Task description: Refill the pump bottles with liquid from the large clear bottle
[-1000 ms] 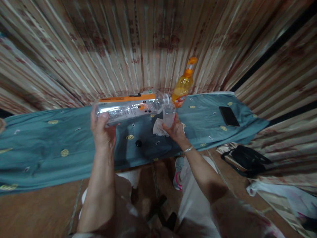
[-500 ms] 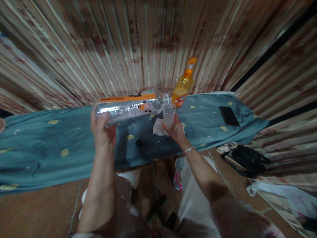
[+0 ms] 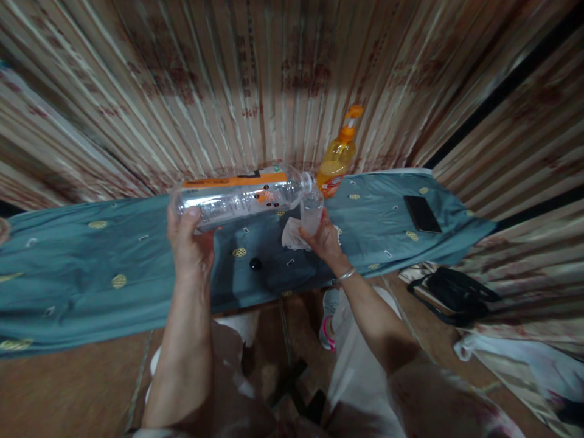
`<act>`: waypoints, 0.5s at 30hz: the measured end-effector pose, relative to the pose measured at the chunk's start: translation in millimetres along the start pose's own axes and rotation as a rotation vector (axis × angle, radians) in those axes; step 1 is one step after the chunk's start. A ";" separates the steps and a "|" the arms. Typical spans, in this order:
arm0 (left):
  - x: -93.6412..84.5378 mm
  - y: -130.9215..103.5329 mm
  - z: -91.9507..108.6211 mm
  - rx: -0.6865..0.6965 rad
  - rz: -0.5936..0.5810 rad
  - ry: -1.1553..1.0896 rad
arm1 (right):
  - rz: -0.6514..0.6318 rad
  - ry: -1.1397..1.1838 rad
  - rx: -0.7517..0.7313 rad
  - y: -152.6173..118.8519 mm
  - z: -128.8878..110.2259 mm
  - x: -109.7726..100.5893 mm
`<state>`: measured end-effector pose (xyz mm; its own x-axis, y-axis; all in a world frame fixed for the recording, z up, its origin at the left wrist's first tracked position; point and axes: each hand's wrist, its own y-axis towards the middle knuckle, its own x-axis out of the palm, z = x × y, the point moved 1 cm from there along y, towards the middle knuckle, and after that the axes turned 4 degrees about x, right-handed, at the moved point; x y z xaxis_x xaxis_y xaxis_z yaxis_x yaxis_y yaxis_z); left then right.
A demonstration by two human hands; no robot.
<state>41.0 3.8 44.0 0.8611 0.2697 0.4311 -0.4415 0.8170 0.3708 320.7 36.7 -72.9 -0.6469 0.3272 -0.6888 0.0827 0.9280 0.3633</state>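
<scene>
My left hand [image 3: 190,237] is wrapped round the base of a large clear plastic bottle [image 3: 246,198] with an orange-edged label. The bottle lies almost level in the air, its open neck pointing right. Its mouth meets the rim of a small translucent cup [image 3: 312,212], which is gripped in my right hand [image 3: 325,238]. The cup looks cloudy; whether liquid is moving cannot be made out. Below the cup, a crumpled white tissue [image 3: 294,234] rests on the cloth. Between my forearms sits a small round black cap [image 3: 255,264].
A teal patterned cloth [image 3: 137,261] covers the long narrow table. Behind the cup stands an orange pump bottle [image 3: 336,161]. A black phone [image 3: 422,213] lies farther right. Pleated curtains [image 3: 274,85] hang along the back. A black bag [image 3: 456,292] is on the floor, right.
</scene>
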 end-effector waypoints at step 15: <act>-2.8 0.6 1.2 -0.010 -0.058 0.015 | 0.015 0.026 0.095 1.1 -3.0 -0.3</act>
<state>38.0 2.9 43.9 0.8888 0.2297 0.3967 -0.3887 0.8363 0.3866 318.7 37.0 -70.4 -0.6647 0.3379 -0.6664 0.1634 0.9361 0.3116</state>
